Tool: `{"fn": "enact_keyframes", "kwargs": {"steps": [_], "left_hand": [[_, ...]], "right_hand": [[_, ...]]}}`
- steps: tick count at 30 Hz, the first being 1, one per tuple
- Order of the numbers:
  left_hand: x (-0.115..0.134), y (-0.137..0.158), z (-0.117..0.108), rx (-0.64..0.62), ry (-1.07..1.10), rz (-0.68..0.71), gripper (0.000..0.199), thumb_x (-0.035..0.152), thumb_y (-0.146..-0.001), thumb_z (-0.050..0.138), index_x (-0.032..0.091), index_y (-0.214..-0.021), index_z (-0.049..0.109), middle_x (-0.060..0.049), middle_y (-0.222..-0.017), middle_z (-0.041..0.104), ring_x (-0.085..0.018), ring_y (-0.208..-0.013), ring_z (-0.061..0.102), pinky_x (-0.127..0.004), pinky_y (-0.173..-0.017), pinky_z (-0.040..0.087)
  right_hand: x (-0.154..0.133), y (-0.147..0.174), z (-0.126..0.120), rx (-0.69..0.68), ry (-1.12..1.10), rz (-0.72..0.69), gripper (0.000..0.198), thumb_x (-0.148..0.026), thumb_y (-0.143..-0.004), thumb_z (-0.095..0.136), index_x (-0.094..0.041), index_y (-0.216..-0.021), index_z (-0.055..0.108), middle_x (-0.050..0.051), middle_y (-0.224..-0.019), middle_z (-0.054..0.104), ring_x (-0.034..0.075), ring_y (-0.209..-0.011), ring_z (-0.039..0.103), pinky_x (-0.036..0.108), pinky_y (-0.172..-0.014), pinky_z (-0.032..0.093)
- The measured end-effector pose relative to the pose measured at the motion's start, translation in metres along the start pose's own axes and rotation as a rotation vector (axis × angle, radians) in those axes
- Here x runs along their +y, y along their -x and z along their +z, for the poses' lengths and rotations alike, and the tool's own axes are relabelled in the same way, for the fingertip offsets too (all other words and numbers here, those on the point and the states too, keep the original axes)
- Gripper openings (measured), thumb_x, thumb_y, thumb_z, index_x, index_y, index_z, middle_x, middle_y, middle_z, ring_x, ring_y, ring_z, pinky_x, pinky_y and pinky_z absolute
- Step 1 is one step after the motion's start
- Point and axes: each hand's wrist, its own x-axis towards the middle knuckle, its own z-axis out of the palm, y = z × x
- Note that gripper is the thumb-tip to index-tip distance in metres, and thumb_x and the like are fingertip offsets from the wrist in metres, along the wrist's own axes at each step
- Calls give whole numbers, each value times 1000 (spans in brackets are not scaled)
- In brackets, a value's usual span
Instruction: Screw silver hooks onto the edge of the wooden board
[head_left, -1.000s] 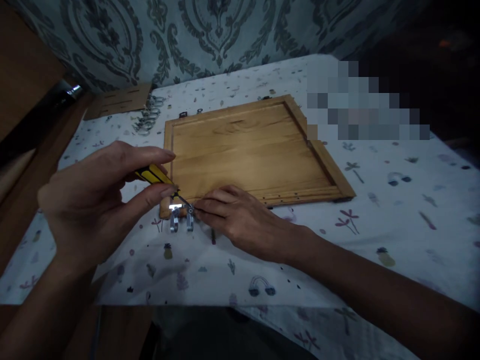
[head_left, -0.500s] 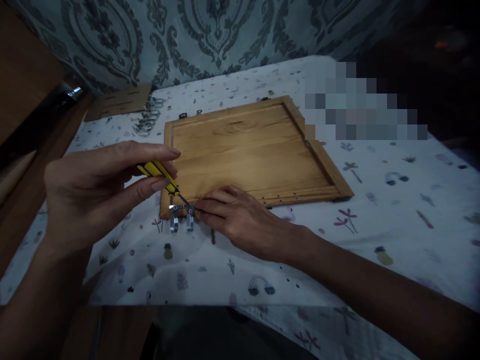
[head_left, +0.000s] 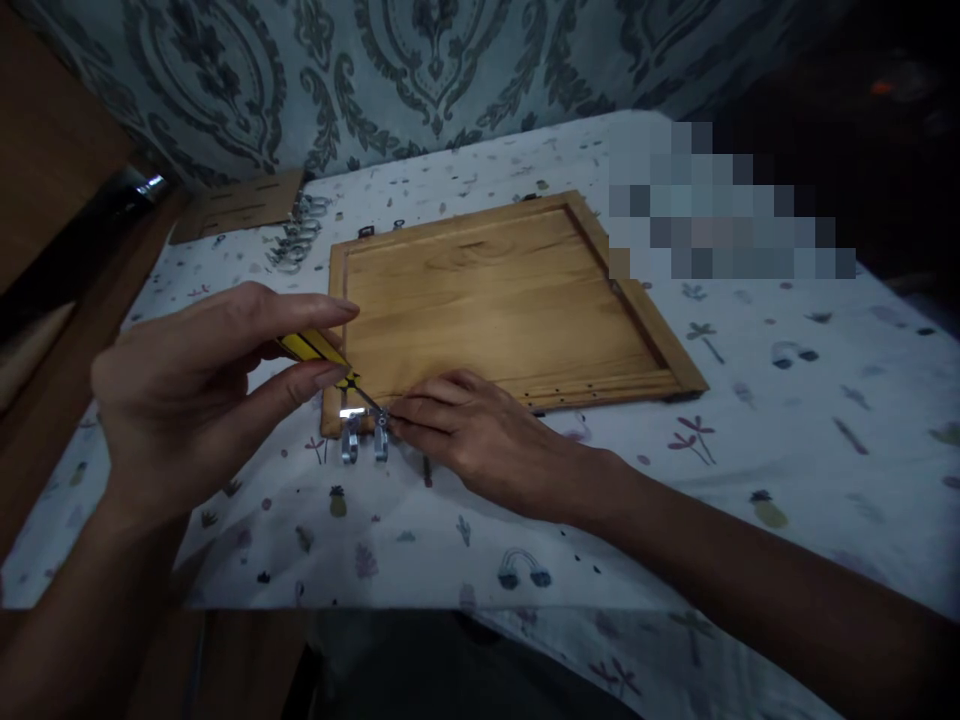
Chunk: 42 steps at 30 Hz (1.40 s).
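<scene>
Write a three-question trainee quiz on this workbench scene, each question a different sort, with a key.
1. True or false: the left hand holds a yellow-and-black-handled screwdriver.
2. Where does the right hand rest? A) on the pile of silver metal hooks near the wall; B) by the silver double-hook metal bracket at the near left corner of the framed wooden panel; C) on the flat brown cardboard sheet.
3. Fill in: the panel lies on a white patterned ____.

Key: 1 true; 2 B; 3 tablecloth.
</scene>
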Motion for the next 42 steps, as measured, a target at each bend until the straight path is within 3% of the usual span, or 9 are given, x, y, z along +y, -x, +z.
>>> {"fn": "enact_keyframes", "kwargs": {"steps": [7,10,16,22,25,29,32,37,42], "left_hand": [[-2,-4,-4,-88,49,18,39,9,-81,78,28,-115,74,4,-98,75,-11,-85,69,-22,-69,55],[-4,-1,0,-52,73,74,47,5,-81,77,28,-122,71,3,-97,74,-10,-84,69,-20,-69,57],[-6,4,8,88,154,-15,50,4,-76,82,24,-120,72,2,-99,74,-11,-85,72,-18,-75,63],[-10,-7,-1,-109,239,-31,40,4,-81,77,22,-117,73,1,-96,75,-11,-86,73,-18,-77,62],[-13,-7,-1,-138,261,-41,39,5,-84,74,21,-119,71,0,-97,74,-11,-87,73,-19,-78,62],[-10,0,6,-44,174,-26,39,9,-84,74,21,-121,70,-1,-101,71,-13,-92,71,-22,-82,60],[-3,4,10,19,70,18,36,14,-81,80,23,-115,72,2,-96,71,-12,-87,68,-21,-76,57],[7,3,6,28,-113,-1,31,23,-82,81,26,-113,74,5,-96,75,-11,-80,69,-21,-72,58],[4,-1,1,-27,18,-34,39,13,-83,78,28,-119,73,3,-99,76,-12,-84,72,-21,-70,58]], "right_hand": [[1,0,1,-10,-6,3,28,-13,-103,43,-11,-116,68,10,-125,71,23,-112,59,41,-90,44],[1,1,4,26,7,-11,27,-13,-103,44,-11,-115,68,9,-124,71,23,-112,59,39,-90,44],[1,2,4,13,22,-9,27,-13,-103,44,-13,-116,67,6,-123,72,22,-109,59,38,-91,43],[0,1,1,28,12,-5,29,-11,-102,43,-12,-116,68,7,-126,71,24,-111,58,40,-91,44],[0,1,2,53,13,-12,28,-11,-102,44,-11,-116,68,7,-124,72,24,-111,58,40,-91,44],[1,1,5,38,12,-10,26,-12,-102,46,-11,-115,68,7,-124,72,24,-111,58,40,-92,44],[1,0,5,29,11,-3,26,-12,-101,47,-11,-116,68,8,-126,71,24,-113,58,40,-91,43],[0,0,1,-14,-22,17,29,-9,-100,44,-10,-119,67,10,-125,71,25,-113,59,42,-91,44],[0,1,2,3,-25,7,29,-9,-100,46,-9,-120,67,10,-124,71,25,-115,58,42,-95,44]]}}
